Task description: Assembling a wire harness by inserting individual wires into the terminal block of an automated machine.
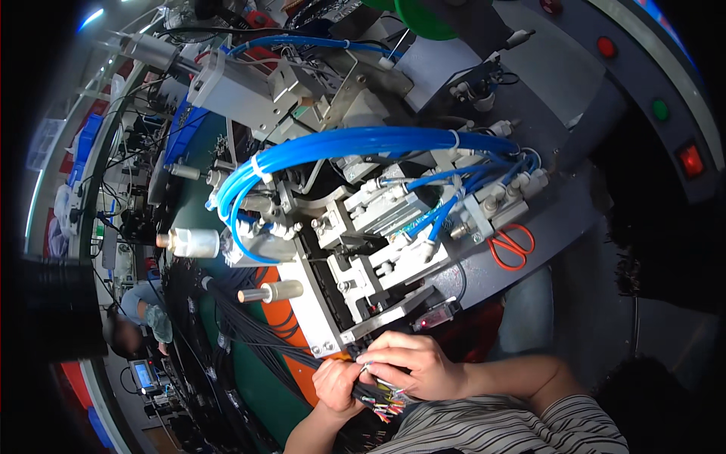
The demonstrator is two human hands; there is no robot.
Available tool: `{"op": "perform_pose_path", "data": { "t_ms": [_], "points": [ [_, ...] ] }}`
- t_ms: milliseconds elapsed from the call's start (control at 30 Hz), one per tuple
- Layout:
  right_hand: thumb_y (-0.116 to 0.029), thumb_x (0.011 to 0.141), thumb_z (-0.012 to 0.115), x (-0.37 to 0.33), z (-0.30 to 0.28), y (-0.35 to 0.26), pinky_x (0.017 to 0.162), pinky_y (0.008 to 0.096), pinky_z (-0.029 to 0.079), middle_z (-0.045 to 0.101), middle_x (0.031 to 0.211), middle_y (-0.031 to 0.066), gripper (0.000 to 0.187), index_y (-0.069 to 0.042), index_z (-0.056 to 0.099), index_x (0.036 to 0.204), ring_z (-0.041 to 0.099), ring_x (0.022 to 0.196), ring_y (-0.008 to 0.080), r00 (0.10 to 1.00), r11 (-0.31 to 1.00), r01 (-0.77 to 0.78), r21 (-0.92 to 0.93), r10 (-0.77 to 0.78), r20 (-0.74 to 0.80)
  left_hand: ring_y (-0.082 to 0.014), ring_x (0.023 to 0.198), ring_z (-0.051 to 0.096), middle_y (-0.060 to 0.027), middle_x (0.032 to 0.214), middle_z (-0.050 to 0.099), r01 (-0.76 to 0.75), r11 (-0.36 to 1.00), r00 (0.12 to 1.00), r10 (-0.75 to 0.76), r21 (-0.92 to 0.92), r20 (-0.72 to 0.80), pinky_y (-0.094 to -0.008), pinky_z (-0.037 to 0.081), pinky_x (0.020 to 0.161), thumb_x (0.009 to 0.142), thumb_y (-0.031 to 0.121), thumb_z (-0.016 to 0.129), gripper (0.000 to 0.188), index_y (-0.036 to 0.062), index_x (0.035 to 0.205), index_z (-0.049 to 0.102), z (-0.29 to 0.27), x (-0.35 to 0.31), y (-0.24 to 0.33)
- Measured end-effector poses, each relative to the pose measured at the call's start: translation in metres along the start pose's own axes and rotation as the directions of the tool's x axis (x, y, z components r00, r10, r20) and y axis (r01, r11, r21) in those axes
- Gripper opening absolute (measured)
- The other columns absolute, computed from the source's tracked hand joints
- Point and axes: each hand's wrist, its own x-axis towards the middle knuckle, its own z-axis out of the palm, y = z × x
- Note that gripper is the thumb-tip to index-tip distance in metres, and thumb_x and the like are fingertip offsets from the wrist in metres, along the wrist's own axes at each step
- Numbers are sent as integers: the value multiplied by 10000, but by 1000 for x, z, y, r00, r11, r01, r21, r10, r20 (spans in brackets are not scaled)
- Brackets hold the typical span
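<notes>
Below the front of the machine, my left hand (pixel 336 384) is closed round a bundle of black cables (pixel 261 329) that comes in from the left. Loose coloured wire ends (pixel 387 405) fan out under my hands, in red, yellow, white and other colours. My right hand (pixel 420 369) meets the left one at the bundle, its thumb and fingers pinched on a thin pale wire end. The fingers partly hide that end. Just beyond my hands stands the metal machine (pixel 355 280), with pale blocks and a slotted front; neither hand appears to touch it.
Thick blue air hoses (pixel 355 144) arch over the machine. Red-handled scissors (pixel 513 248) lie at the right of its grey base. Metal rods (pixel 270 293) jut out to the left, above an orange surface (pixel 296 321). Another person (pixel 144 310) is at the far left.
</notes>
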Motion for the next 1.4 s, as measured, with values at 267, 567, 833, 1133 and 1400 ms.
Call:
{"op": "perform_pose_path", "data": {
  "t_ms": [267, 567, 833, 1133, 1400],
  "points": [
    [-18, 874, 672, 2, -5, 6, 660, 298, 543, 664, 924, 117, 148, 34, 685, 1012, 685, 773, 215, 1000, 1000, 2, 26, -3, 21, -200, 466, 517, -69, 622, 554, -11, 1000, 999, 11, 6, 33, -310, 373, 456, 846, 91, 708, 156, 19, 929, 597, 0, 2, 0],
    [2, 870, 677, 7, -7, 0, 682, 278, 528, 679, 927, 122, 141, 27, 714, 1004, 667, 782, 181, 993, 991, -117, 70, 116, 31, -191, 470, 529, -57, 616, 557, -4, 1000, 1000, 4, -29, -3, -306, 369, 456, 802, 80, 744, 204, 6, 954, 631, 0, 5, -1],
    [-55, 804, 700, 3, 2, -7, 641, 326, 517, 640, 934, 110, 281, -2, 690, 1080, 662, 766, 235, 976, 881, 213, -422, -210, 53, -206, 463, 520, -62, 610, 546, -17, 994, 998, 11, -111, -55, -314, 361, 444, 790, 54, 737, 181, 9, 916, 614, 1, 5, -4],
    [-58, 824, 664, -4, 1, -5, 708, 405, 497, 612, 1005, 140, 363, 9, 624, 1179, 629, 828, 297, 969, 877, 249, -411, -226, 104, -225, 442, 483, -79, 572, 511, 44, 984, 995, -59, -175, -82, -330, 369, 451, 802, 28, 716, 135, 19, 817, 583, 3, 7, 2],
    [-137, 725, 742, -14, 6, -14, 811, 433, 473, 571, 1096, 125, 573, -11, 591, 1263, 613, 953, 314, 933, 648, 359, -672, -275, 233, -257, 477, 520, -83, 583, 514, 50, 976, 992, -74, -214, -106, -359, 369, 458, 763, 32, 701, 93, 15, 801, 617, 1, 9, 4]
  ]
}}
